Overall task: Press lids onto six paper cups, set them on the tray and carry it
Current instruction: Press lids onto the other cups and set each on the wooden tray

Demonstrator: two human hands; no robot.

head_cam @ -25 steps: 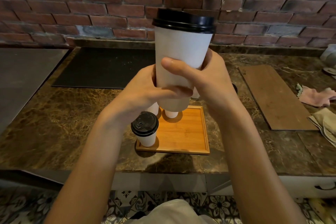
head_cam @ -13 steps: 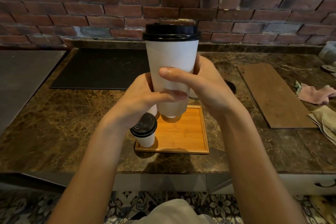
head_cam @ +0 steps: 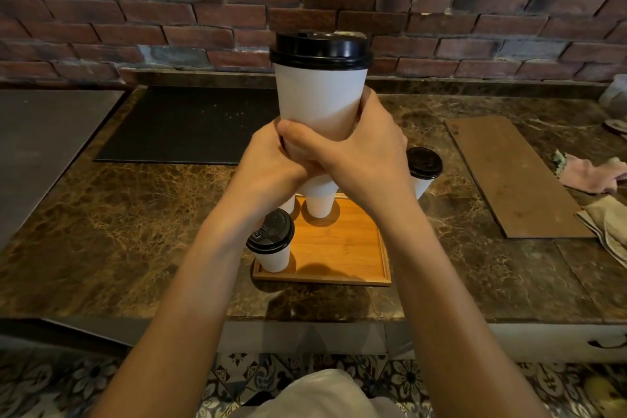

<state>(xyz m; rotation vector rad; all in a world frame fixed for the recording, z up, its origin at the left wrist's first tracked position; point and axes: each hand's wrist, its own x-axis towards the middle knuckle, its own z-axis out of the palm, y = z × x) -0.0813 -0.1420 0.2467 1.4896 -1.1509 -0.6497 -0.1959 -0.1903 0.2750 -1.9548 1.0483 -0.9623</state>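
I hold a tall white paper cup with a black lid upright in front of me, above the wooden tray. My left hand and my right hand both wrap its lower half. On the tray's front left corner stands a lidded cup. Another cup stands at the tray's back, its top hidden by my hands, and a further cup peeks out beside it. A lidded cup stands on the counter right of the tray.
The brown marble counter runs to a brick wall. A black mat lies at the back left, a wooden board to the right, and cloths at the far right. A grey surface adjoins on the left.
The cup and both hands have come down and a little left, closer over the tray. My hands now grip it lower and tighter together.
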